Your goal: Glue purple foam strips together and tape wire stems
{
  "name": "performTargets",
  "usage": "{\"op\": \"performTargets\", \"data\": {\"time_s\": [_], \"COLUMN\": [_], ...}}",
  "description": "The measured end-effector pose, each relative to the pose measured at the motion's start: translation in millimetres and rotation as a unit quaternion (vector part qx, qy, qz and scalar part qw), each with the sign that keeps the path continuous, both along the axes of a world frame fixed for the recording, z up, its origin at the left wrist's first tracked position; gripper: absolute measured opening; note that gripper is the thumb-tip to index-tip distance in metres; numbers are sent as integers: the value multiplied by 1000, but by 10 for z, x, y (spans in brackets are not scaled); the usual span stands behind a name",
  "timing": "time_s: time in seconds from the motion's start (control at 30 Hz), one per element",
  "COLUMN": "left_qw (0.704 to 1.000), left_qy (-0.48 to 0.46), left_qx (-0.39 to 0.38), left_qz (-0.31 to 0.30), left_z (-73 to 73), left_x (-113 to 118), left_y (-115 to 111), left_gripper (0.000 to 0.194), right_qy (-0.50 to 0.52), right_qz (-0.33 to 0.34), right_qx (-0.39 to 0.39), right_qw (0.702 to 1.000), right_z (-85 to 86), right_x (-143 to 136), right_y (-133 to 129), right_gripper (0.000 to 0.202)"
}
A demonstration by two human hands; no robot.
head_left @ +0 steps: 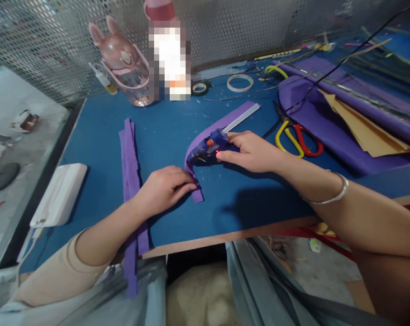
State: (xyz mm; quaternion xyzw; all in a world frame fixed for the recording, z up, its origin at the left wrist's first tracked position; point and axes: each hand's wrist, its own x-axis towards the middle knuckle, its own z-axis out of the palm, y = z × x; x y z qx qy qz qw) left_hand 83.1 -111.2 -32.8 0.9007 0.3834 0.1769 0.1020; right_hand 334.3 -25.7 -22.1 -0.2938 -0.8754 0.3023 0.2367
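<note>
My right hand (247,149) is wrapped round a blue hot glue gun (210,147), with a pale glue stick (240,117) jutting from its back end. The gun's nozzle points down and left at a purple strip (205,130), which curves across the blue table. My left hand (167,188) pinches that strip near its lower end, fingers closed on its edge. More purple strips (130,167) lie in a bunch to the left, passing under my left forearm and hanging over the table's front edge. A red light glows by my right thumb.
Red and yellow-handled scissors (293,136) lie at right, before purple sheets (303,90) and brown paper (364,124). A white power bank (59,194) with a cable rests at left. Behind stand a pink-lidded bottle (126,63), tape rolls (240,83) and a mesh panel (225,31).
</note>
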Motion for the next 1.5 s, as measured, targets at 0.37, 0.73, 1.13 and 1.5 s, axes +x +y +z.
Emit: {"op": "performTargets", "data": {"time_s": [0.37, 0.73, 1.13, 1.5], "left_qw": [999, 979, 990, 992], "left_qy": [32, 50, -23, -61], "left_qx": [20, 45, -3, -87], "left_qz": [10, 190, 136, 63], "left_z": [-54, -2, 29, 70], "left_x": [36, 48, -176, -108], "left_y": [-98, -188, 111, 61], "left_gripper": [14, 12, 26, 27], "right_qy": [39, -20, -48, -80], "right_qz": [-55, 10, 75, 98], "right_qx": [42, 63, 53, 8], "right_qw": [997, 998, 995, 992], "right_z": [-105, -8, 11, 87], "right_x": [-127, 59, 66, 62], "right_y": [-26, -9, -71, -61], "right_gripper": [35, 34, 31, 33]}}
